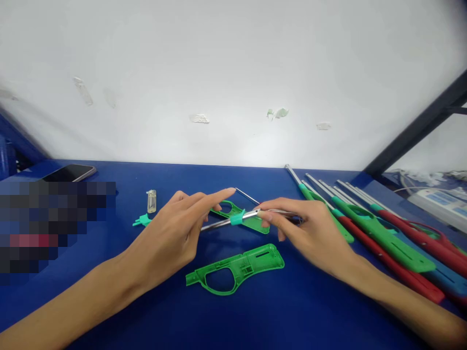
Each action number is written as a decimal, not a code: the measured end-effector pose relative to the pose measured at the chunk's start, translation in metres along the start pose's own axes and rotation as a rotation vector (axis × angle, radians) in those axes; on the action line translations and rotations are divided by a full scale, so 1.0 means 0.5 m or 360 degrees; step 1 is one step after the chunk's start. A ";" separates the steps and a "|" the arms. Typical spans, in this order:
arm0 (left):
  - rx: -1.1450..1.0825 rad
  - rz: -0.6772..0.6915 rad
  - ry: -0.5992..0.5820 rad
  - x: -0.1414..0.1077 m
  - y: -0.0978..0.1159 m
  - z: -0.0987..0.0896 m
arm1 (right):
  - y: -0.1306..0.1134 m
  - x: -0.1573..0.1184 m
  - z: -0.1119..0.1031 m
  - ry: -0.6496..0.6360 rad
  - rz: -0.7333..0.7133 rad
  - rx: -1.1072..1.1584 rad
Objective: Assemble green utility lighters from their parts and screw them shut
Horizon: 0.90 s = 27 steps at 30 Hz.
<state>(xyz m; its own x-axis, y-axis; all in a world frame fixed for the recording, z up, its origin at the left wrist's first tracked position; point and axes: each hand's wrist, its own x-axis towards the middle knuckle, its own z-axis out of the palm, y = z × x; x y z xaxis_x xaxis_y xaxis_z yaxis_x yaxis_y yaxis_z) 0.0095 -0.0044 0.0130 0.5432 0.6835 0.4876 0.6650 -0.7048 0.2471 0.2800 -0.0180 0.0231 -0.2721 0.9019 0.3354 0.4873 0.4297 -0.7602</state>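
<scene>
A metal tube [219, 224] with a teal collar [237, 218] is held between my hands above the table. My left hand [178, 221] is closed on the tube's left part, its index finger stretched out. My right hand [304, 223] pinches the tube's right end, where thin wires [282, 212] run back under the fingers. Below lies a green handle half [248, 267], its hollow inner side up. Another green half [258, 224] lies behind the tube, partly hidden.
Several finished lighters [386, 236] in green, red and blue lie at the right. A clear fuel tank [152, 201], a teal piece [143, 221] and a phone [69, 173] are at the left. A screwdriver [248, 195] lies behind my hands. A white wall [233, 141] bounds the blue table [164, 172].
</scene>
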 end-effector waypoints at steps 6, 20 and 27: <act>-0.0169 -0.0032 -0.0148 -0.015 0.029 0.002 | -0.004 -0.014 0.020 -0.0085 -0.0021 0.0074; -0.0298 -0.0116 -0.0210 -0.037 0.073 -0.014 | 0.007 -0.039 0.039 -0.0155 -0.0666 -0.0457; 0.0016 -0.0335 -0.0172 -0.118 0.089 -0.031 | 0.003 -0.070 0.048 -0.0432 -0.0725 -0.0436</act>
<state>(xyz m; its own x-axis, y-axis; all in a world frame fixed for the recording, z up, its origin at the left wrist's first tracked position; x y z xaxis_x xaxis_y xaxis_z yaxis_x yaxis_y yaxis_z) -0.0010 -0.0791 0.0082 0.4434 0.8319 0.3337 0.7741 -0.5431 0.3252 0.2703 -0.0501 -0.0034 -0.6888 0.5962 0.4124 0.4583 0.7989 -0.3896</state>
